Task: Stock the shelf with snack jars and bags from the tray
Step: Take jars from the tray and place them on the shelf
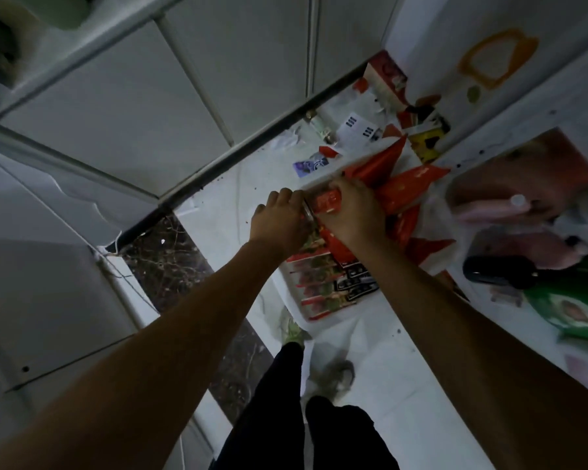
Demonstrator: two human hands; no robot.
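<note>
Both my arms reach down toward the floor. My left hand (280, 217) and my right hand (348, 212) are closed together on a red snack packet (326, 203) between them. Under and behind the hands lies a pile of red snack bags (411, 184). Nearer to me a row of red-and-green flat packets (319, 283) lies on a white tray or sheet (296, 307). The shelf (510, 137) stands to the right as a white frame, with a pink jar or bottle (489, 212) lying inside it.
A green bag (571, 310) and a dark object (496, 269) lie at the shelf's front. White cabinet panels (150, 113) fill the left and top. A dark marble strip (170, 262) crosses the floor. Loose papers and a small bottle (323, 128) lie farther away. My legs and shoes (336, 378) are below.
</note>
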